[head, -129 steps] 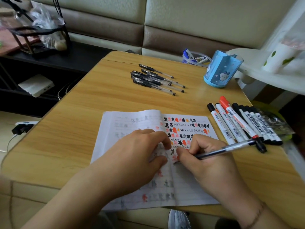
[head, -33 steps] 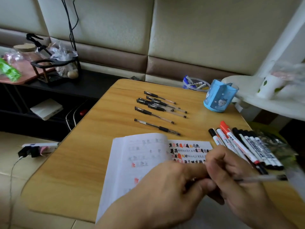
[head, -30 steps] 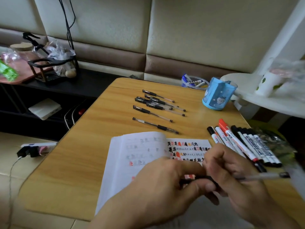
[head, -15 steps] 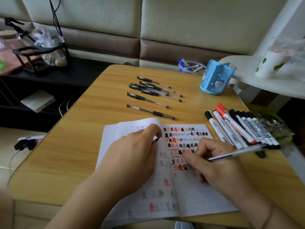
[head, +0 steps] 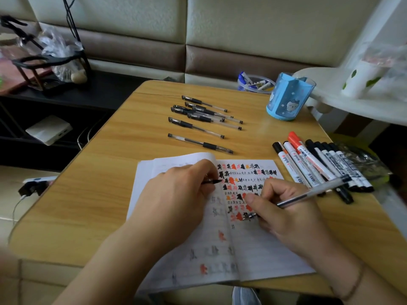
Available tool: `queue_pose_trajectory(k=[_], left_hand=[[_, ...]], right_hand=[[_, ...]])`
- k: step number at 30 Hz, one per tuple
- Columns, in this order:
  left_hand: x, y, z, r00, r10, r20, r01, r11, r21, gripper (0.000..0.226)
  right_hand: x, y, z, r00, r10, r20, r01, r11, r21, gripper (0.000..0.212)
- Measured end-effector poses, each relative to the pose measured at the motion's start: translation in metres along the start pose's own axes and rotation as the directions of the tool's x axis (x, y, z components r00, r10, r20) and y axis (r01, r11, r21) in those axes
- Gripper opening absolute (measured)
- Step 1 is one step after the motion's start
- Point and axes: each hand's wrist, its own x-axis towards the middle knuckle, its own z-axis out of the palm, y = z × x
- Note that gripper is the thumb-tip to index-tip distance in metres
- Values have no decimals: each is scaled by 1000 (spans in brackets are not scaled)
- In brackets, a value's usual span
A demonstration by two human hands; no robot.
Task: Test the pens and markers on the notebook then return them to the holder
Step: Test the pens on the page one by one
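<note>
At the left edge, a black shelf is carrying a wire rack with plastic bags, and a white box is lying lower down. On the wooden tabletop, the left hand is resting on the left page of the open notebook, its fingers curled around a small black pen cap whose tip is poking out toward the spine. Beyond the notebook, six gel pens are lying in a loose row, the nearest one set a little apart from the others. The right page is carrying rows of black and orange test marks. The right hand is gripping a clear pen in a writing hold, fingers closed around the barrel, its tip touching the page beneath the marks and its barrel angling up to the right over the markers. Those markers, one orange-capped and the rest black-capped, are lying side by side just right of the notebook. The blue holder is standing upright at the far right corner of the tabletop, well apart from both hands.
</note>
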Motion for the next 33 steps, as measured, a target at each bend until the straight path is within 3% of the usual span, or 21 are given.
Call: queue_pose_trajectory(k=[9,26,33], left_hand=[[-2,0,1,999,39,34,-41,997,69,14],[-3,2,0,997,52,53,-57,993,102,15],[-4,2,2,997,73,19,-74,996,41,13]], right_hand=[[0,-2,7,995,-84,-56,68,968,-242,41],[0,-1,8,996,-86,-26,75,958,-278,39],[0,-4,7,998,-42,-40,30,966,-258,43]])
